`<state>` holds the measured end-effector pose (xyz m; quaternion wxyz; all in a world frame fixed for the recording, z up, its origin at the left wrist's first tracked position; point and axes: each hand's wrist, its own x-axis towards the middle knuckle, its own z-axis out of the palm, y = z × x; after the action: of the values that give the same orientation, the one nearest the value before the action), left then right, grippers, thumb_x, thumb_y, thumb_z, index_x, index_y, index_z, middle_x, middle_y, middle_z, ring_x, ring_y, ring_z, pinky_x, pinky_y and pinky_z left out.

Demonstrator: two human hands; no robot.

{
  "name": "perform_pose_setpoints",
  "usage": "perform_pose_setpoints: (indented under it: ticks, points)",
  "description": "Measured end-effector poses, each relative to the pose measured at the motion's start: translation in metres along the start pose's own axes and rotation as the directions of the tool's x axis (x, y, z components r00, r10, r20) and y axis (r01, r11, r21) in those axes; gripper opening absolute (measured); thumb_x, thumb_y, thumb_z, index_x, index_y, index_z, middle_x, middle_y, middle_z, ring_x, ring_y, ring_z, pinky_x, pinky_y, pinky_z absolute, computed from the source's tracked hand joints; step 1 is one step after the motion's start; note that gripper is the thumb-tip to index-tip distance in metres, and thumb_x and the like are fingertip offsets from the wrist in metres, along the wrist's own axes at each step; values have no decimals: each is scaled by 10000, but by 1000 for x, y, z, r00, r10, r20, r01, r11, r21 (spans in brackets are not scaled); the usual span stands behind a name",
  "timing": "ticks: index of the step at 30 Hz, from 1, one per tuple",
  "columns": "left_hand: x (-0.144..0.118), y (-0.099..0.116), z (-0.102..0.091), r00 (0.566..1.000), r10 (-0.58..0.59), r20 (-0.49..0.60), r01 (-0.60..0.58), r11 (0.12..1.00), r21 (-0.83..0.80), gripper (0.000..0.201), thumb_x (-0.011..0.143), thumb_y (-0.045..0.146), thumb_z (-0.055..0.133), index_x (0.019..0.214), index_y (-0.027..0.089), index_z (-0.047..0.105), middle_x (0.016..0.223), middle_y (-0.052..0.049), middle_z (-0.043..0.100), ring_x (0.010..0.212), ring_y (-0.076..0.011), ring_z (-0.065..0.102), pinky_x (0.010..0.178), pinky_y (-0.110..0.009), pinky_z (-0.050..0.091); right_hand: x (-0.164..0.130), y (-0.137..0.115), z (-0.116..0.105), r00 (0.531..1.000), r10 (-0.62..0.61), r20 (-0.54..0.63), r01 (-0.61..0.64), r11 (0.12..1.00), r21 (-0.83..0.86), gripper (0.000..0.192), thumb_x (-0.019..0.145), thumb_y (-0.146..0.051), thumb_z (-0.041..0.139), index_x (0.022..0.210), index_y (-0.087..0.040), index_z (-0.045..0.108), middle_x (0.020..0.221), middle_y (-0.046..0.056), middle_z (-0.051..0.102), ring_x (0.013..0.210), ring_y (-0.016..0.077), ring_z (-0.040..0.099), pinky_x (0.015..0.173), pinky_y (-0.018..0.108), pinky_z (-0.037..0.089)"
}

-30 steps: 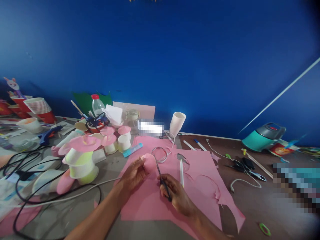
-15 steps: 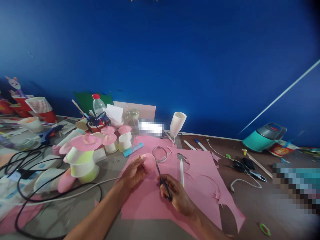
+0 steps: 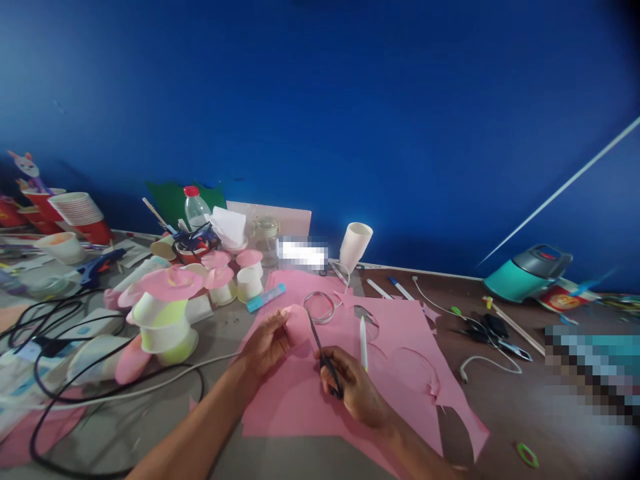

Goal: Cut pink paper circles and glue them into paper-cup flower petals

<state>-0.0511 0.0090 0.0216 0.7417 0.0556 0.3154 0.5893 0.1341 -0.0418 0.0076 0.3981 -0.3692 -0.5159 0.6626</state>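
Observation:
My left hand (image 3: 270, 343) pinches a rounded piece of pink paper (image 3: 299, 327) by its left edge. In my right hand (image 3: 353, 387) is a pair of scissors (image 3: 330, 373) with dark handles, its blades pointing up and away along the right edge of the pink piece. Whether the blades are parted I cannot tell. Beneath both hands lie large pink sheets (image 3: 290, 413), some with curved cut-outs. A white marker (image 3: 363, 343) rests on the sheets to the right of the scissors, and a blue glue stick (image 3: 267, 297) lies beyond my left hand.
Left of my hands stand paper cups with pink tops (image 3: 170, 283) and looping black cable (image 3: 37, 400). A white cup (image 3: 356, 243) is near the blue wall. On the right lie another pair of scissors (image 3: 515, 350), a white cord (image 3: 493, 370) and a teal container (image 3: 515, 277).
Hardly anything differs. Both hands keep their hold on the pink piece and the scissors, and the view has shifted very slightly.

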Motion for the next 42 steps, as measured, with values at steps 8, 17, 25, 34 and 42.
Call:
perform_pose_setpoints:
  ticks: [8, 17, 25, 34, 42]
  points:
    - [3, 0, 3, 1000, 13, -10, -14, 991, -131, 169, 911, 22, 518, 982, 113, 642, 724, -42, 726, 632, -133, 715, 638, -228, 613, -2, -4, -4, 996, -64, -63, 61, 997, -54, 513, 775, -642, 692, 1029, -211, 579, 684, -26, 506, 622, 121, 422, 560, 251, 329]
    - [-3, -15, 5, 993, -57, 101, 65, 994, -84, 139, 902, 58, 555, 988, 97, 657, 846, -83, 748, 750, -166, 723, 748, -270, 609, 5, 2, -7, 940, -212, -266, 211, 977, -32, 455, 791, -469, 743, 1134, -245, 547, 943, 41, 628, 771, 157, 551, 615, 254, 444]
    - [-16, -26, 7, 953, -157, 258, 152, 988, 39, 184, 870, 137, 647, 1030, 48, 671, 1022, -168, 752, 957, -266, 719, 882, -389, 594, 13, 10, -9, 883, -245, -401, 268, 963, 2, 417, 749, -384, 787, 1091, -243, 595, 886, 16, 631, 777, 155, 579, 666, 258, 478]
    - [-18, -29, 3, 932, -203, 301, 160, 974, 161, 196, 852, 154, 684, 1014, 45, 704, 962, -170, 761, 859, -250, 734, 784, -335, 610, 16, 0, -14, 869, -179, -461, 217, 976, 29, 455, 633, -388, 852, 989, -218, 626, 666, -49, 549, 586, 103, 486, 546, 221, 400]
    - [-22, -24, 3, 899, -320, 299, 231, 927, 297, 230, 737, 86, 780, 958, 79, 716, 865, -140, 751, 741, -236, 732, 642, -294, 597, 13, -13, -15, 941, -84, -328, 100, 995, 31, 456, 580, -361, 874, 948, -219, 646, 665, -52, 515, 588, 99, 443, 519, 212, 364]
